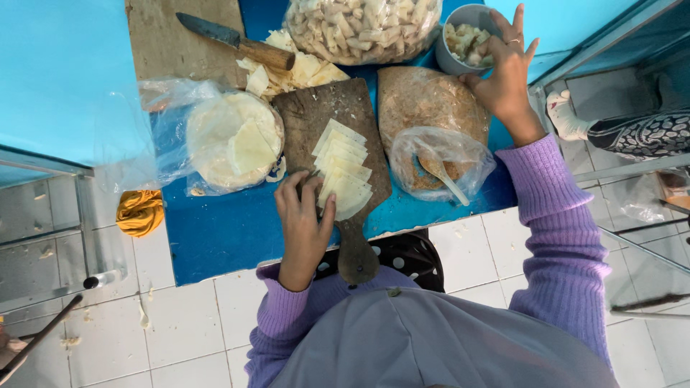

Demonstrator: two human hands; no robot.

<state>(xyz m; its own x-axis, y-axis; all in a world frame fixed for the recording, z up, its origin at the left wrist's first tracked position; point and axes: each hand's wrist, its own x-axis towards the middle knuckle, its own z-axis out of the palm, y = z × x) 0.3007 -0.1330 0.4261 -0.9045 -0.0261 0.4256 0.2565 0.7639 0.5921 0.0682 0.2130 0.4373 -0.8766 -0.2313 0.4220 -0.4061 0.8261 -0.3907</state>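
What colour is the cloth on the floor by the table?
Mustard yellow, crumpled cloth, shown in the head view.

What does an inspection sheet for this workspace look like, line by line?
Surface: blue table, low over a white tiled floor.
Job's things: fanned pale wrapper slices on a dark wooden board; grey bowl of pale filling.
Clutter: knife on a second board, bag of round wrappers, bag of crumbs with a spoon, big bag of pale rolls, yellow cloth.
Hands: left hand rests on the slices; right hand reaches into the bowl.
Cables: nothing seen.
Surroundings: metal frames, scraps on the tiles, another person's socked foot at the right.
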